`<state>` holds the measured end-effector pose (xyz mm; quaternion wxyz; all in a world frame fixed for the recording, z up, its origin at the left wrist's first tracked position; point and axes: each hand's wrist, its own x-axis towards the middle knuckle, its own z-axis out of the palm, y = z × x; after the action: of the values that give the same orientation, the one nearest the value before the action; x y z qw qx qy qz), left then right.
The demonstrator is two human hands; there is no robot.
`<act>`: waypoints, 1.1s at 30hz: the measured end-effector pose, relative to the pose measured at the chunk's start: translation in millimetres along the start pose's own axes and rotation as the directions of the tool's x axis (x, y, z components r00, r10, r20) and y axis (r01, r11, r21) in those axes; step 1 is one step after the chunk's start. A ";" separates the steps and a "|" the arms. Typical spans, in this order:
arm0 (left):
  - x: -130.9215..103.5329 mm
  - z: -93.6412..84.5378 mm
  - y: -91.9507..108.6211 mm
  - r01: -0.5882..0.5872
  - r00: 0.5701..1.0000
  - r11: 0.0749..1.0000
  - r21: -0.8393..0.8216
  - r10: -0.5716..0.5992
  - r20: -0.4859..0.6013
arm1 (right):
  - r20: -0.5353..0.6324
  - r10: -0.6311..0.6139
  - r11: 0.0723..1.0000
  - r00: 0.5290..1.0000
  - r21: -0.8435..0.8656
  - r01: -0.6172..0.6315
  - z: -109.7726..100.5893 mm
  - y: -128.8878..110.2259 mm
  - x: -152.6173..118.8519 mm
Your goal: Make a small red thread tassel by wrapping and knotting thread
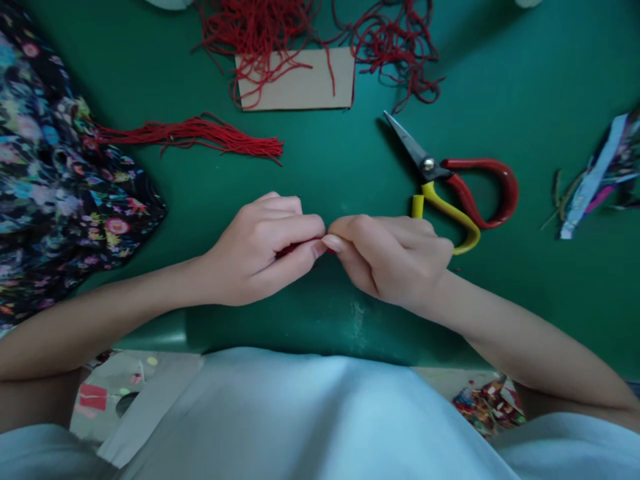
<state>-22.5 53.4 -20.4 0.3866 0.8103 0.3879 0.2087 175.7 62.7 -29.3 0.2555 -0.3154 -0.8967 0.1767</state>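
My left hand [270,248] and my right hand [393,259] meet fingertip to fingertip above the green table's near part. Both are closed in a pinch. A bit of red cord [287,251] shows between the thumb and forefinger of my left hand, and a small red piece [331,251] peeks out where the fingertips touch; the fingers cover the rest. Scissors [429,168] with one red and one yellow handle lie open just beyond my right hand. A bundle of red cords [215,136] is stretched out beyond my left hand.
Loose red cords [260,27] are heaped at the far side, partly over a cardboard piece [310,83], with more tangled cords [395,40] beside it. Dark floral cloth [75,180] covers the table's left. Fabric scraps [597,173] lie at the right edge of the green table [520,287].
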 end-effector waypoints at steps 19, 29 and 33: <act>-0.5 -1.2 -2.2 -0.008 1.000 0.999 0.051 0.007 0.024 | 0.132 -0.144 0.988 0.981 0.077 0.135 -14.1 16.0 1.0; -1.9 -0.3 -4.3 0.010 1.000 1.000 0.022 -0.010 -0.002 | 0.048 -0.119 0.993 0.992 0.018 0.118 -9.4 6.7 0.3; -2.7 0.7 -7.4 -0.021 1.000 0.999 0.026 0.021 0.000 | 0.032 -0.071 0.996 0.997 0.052 0.069 -9.9 6.1 -0.1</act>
<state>-27.1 53.9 -26.8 0.3736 0.8193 0.3822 0.2078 184.2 68.7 -24.3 0.2541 -0.2742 -0.9066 0.1955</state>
